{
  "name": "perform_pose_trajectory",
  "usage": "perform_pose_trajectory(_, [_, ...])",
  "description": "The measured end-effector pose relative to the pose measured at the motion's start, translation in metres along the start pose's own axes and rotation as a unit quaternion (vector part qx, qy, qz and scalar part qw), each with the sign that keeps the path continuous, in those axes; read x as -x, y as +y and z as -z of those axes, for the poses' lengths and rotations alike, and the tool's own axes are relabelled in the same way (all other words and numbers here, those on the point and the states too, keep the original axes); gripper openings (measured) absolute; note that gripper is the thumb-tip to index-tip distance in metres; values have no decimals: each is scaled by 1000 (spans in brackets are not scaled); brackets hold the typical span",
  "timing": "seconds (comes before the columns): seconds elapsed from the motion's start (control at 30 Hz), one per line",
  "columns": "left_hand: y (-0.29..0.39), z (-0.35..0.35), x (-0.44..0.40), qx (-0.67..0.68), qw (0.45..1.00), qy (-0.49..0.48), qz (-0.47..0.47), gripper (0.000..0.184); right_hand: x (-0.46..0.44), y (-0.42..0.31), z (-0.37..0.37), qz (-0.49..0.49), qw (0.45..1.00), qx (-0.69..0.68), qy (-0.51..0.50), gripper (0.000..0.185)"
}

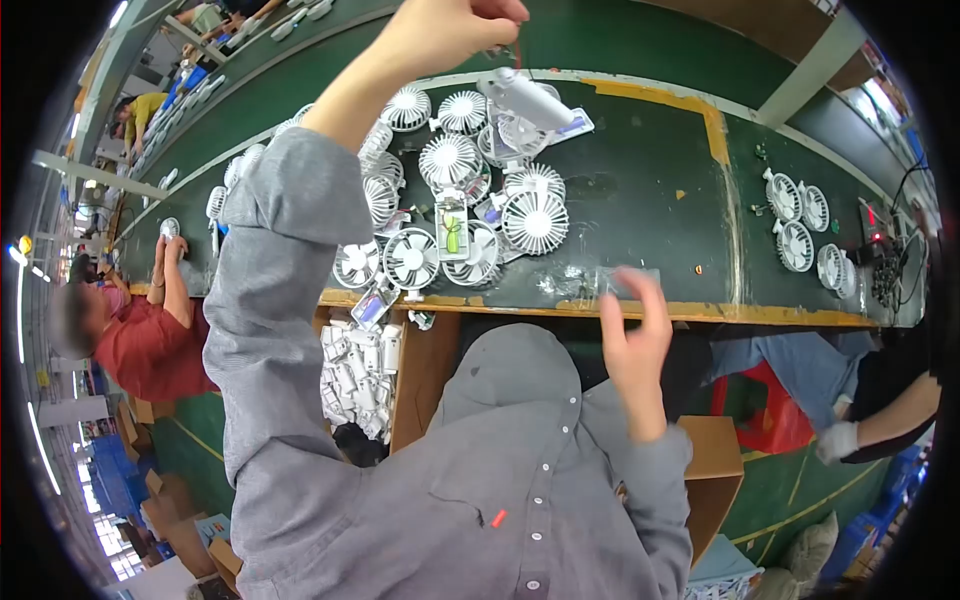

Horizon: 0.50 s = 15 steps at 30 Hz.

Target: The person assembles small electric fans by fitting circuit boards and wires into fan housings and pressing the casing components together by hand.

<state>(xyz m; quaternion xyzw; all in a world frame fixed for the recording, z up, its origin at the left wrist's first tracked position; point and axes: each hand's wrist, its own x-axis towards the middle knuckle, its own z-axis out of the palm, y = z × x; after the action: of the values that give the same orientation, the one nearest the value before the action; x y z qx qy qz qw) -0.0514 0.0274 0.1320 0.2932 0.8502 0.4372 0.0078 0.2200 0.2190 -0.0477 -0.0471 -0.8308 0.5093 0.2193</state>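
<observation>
My left hand point(465, 30) is raised over the far side of the bench, fingers pinched on thin reddish wires point(517, 55). Just below them is a white fan handle point(528, 98), tilted above the pile; whether it hangs from the wires is hard to tell. Beneath and to the left lie several white small fans point(449, 161) with round grilles. One open handle point(452, 232) among them shows a green part inside. At the near edge my right hand point(640, 345) is held with fingers apart and nothing visible in it, close to a small clear plastic piece point(630, 280).
Yellow tape point(655, 93) marks the dark bench. More fans point(795, 245) lie at the right, near cables point(888, 270). Below the edge, a box holds white handle parts point(360, 375). A co-worker in red point(150, 340) sits at the left; another person's gloved hand point(838, 440) shows right.
</observation>
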Motion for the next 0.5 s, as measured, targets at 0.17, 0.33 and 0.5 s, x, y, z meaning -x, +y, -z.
perform_pose_trajectory(0.17, [36,-28,1,-62,990,93,-87,20,-94,-14,-74,18,1000,-2,6,65])
perform_pose_trajectory(0.33, [41,-48,-11,3,992,67,-102,20,-164,-6,-93,92,979,25,183,59])
perform_pose_trajectory(0.5, [18,-72,-27,69,988,80,-109,17,-184,13,-68,173,971,101,132,41])
